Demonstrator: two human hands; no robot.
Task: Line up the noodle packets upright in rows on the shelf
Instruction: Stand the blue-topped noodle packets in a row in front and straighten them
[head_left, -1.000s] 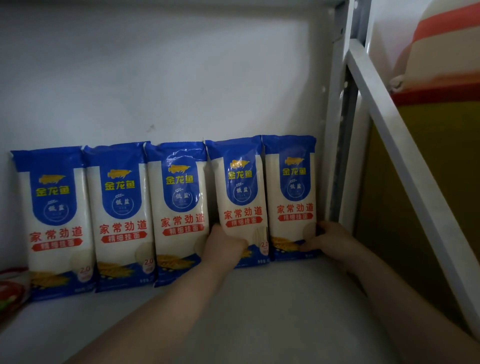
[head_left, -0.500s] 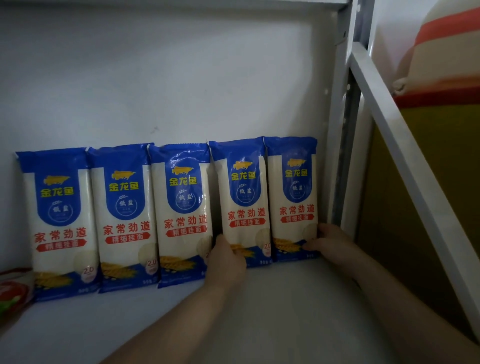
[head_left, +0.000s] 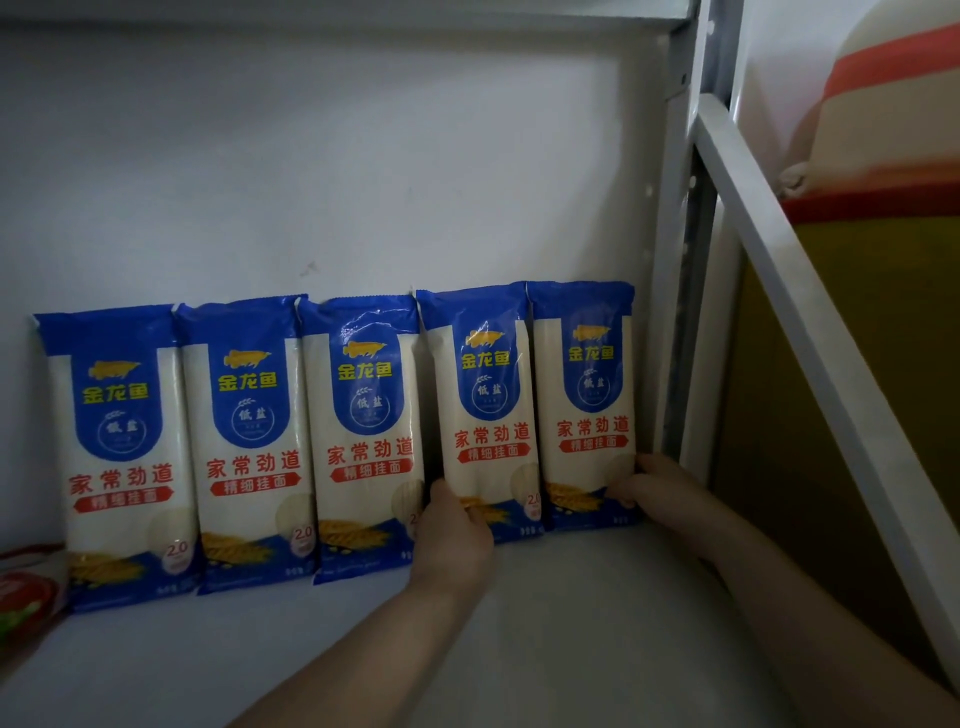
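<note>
Several blue-and-white noodle packets stand upright in one row against the white back wall of the shelf (head_left: 571, 613). My left hand (head_left: 453, 535) grips the lower left edge of the fourth packet (head_left: 480, 415), its thumb in the gap beside the third packet (head_left: 366, 441). The fingers of my right hand (head_left: 655, 489) hold the lower right corner of the rightmost packet (head_left: 584, 400), close to the shelf's post. These two packets stand between my hands. The other packets (head_left: 244, 447) to the left stand untouched.
A grey metal shelf post (head_left: 675, 291) and a slanted white frame bar (head_left: 810, 291) bound the right side. A red packet (head_left: 23, 603) lies at the far left edge. A striped orange-and-white object (head_left: 883, 114) sits beyond the frame at the right.
My left hand has slid from the front of the fourth packet to its left edge. The right hand stays on the rightmost packet's corner.
</note>
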